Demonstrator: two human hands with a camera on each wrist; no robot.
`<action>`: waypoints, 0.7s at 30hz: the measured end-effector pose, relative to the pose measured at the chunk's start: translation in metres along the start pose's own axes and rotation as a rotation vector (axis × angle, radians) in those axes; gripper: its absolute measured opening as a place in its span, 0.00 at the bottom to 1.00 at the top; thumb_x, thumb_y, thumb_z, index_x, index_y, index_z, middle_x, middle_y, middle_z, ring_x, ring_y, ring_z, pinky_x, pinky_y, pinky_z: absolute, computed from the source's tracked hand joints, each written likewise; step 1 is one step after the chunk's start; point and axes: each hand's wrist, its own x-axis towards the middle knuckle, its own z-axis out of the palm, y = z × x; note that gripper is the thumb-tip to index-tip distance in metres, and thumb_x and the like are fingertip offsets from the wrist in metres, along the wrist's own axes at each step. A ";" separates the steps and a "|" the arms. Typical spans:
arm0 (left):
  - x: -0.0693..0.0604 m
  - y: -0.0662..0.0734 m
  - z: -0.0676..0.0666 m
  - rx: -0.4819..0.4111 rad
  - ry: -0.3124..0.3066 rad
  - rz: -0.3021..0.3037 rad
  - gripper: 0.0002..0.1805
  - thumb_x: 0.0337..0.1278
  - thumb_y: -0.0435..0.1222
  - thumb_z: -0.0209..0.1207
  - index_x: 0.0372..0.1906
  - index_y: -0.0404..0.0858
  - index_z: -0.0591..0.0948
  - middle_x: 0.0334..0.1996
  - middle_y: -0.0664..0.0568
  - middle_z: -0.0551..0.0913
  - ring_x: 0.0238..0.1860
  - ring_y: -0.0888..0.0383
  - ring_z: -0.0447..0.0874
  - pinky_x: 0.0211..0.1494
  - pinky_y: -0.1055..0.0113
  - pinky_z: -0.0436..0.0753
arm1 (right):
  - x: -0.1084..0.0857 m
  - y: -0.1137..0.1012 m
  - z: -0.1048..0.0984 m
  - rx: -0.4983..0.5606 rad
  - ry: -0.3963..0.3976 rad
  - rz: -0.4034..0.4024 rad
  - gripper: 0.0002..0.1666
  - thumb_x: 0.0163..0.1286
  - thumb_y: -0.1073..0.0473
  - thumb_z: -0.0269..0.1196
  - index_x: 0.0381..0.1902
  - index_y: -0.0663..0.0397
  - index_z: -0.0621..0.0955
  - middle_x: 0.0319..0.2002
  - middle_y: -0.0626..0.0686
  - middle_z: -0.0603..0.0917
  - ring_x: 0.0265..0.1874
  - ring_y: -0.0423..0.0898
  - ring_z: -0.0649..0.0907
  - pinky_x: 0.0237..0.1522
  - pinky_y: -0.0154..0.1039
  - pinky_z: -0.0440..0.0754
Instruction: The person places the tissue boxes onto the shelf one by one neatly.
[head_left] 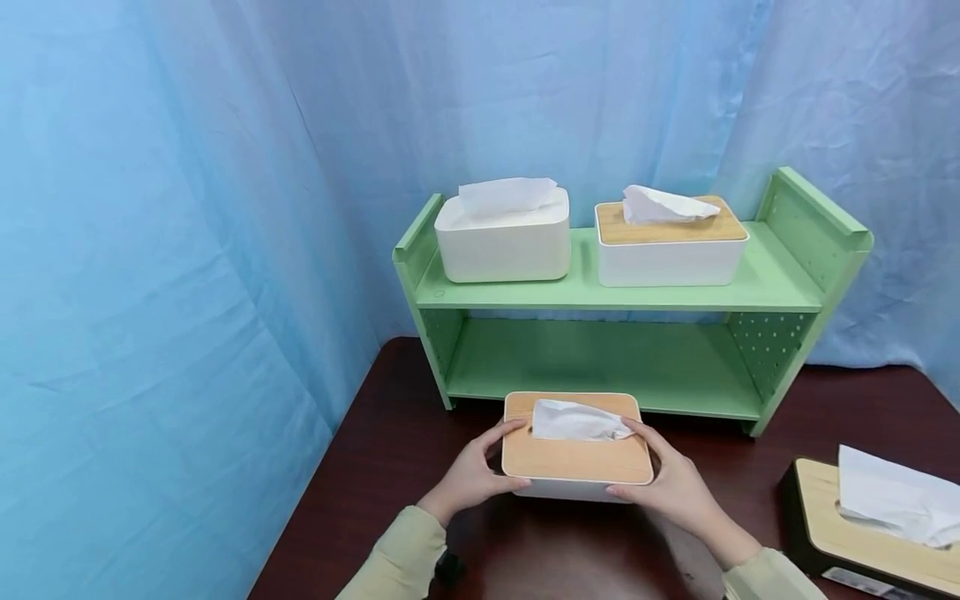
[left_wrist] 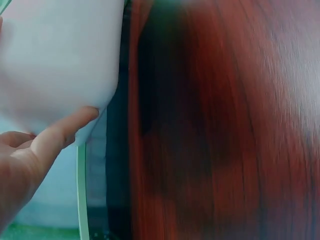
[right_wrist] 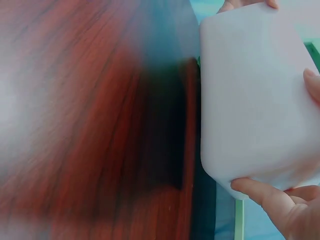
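Both hands grip a white tissue box with a light wood lid [head_left: 577, 458] by its two ends, in front of the green shelf. My left hand [head_left: 472, 477] has its thumb at the front left corner and a finger on the lid's left edge. My right hand [head_left: 678, 492] holds the right end, thumb at the front, a finger near the white tissue [head_left: 573, 421]. The wrist views show the box's plain white surface [left_wrist: 60, 55] [right_wrist: 260, 100] raised off the dark red table, with thumbs pressed at its corners.
A two-tier green shelf [head_left: 697, 300] stands behind. Its upper tier holds an all-white tissue box [head_left: 506, 246] and a wood-lidded one [head_left: 667, 262]. A black tissue box with a wood lid [head_left: 825, 508] lies at the right on the dark red table [head_left: 360, 475]. Blue curtains hang around.
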 end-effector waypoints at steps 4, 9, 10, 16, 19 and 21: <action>-0.005 0.007 -0.015 0.003 0.004 -0.010 0.41 0.46 0.27 0.68 0.69 0.43 0.66 0.73 0.41 0.52 0.66 0.41 0.64 0.46 0.65 0.83 | 0.011 -0.007 0.009 0.039 -0.020 -0.003 0.54 0.42 0.50 0.79 0.67 0.47 0.67 0.65 0.64 0.70 0.55 0.53 0.77 0.45 0.32 0.78; -0.004 0.005 -0.031 0.039 0.026 -0.018 0.41 0.48 0.29 0.68 0.70 0.44 0.65 0.74 0.40 0.48 0.67 0.40 0.63 0.48 0.59 0.82 | 0.024 -0.017 0.016 0.081 -0.051 0.002 0.54 0.44 0.52 0.78 0.68 0.47 0.65 0.65 0.64 0.70 0.55 0.56 0.78 0.44 0.36 0.79; -0.003 0.004 -0.033 0.046 0.031 -0.018 0.41 0.49 0.29 0.67 0.70 0.44 0.64 0.74 0.40 0.49 0.67 0.40 0.63 0.49 0.58 0.82 | 0.026 -0.018 0.017 0.087 -0.055 -0.002 0.54 0.45 0.52 0.78 0.68 0.47 0.65 0.65 0.63 0.70 0.55 0.56 0.78 0.44 0.36 0.79; 0.000 0.001 -0.047 0.052 0.048 -0.016 0.42 0.51 0.30 0.66 0.71 0.43 0.62 0.74 0.39 0.49 0.67 0.39 0.62 0.52 0.53 0.81 | 0.039 -0.024 0.025 0.083 -0.059 -0.036 0.52 0.47 0.52 0.77 0.68 0.47 0.66 0.65 0.63 0.70 0.56 0.57 0.78 0.47 0.43 0.79; 0.001 0.000 -0.054 0.061 0.063 -0.016 0.41 0.51 0.31 0.66 0.71 0.44 0.63 0.74 0.41 0.52 0.67 0.40 0.62 0.53 0.53 0.80 | 0.046 -0.026 0.030 0.097 -0.059 -0.046 0.52 0.46 0.54 0.77 0.68 0.46 0.66 0.65 0.62 0.70 0.56 0.56 0.78 0.46 0.43 0.80; 0.003 -0.001 -0.057 0.065 0.073 -0.018 0.40 0.51 0.30 0.67 0.70 0.44 0.64 0.73 0.43 0.53 0.67 0.41 0.62 0.53 0.53 0.80 | 0.051 -0.027 0.034 0.104 -0.057 -0.047 0.52 0.46 0.55 0.77 0.68 0.47 0.66 0.65 0.62 0.71 0.56 0.55 0.79 0.46 0.43 0.79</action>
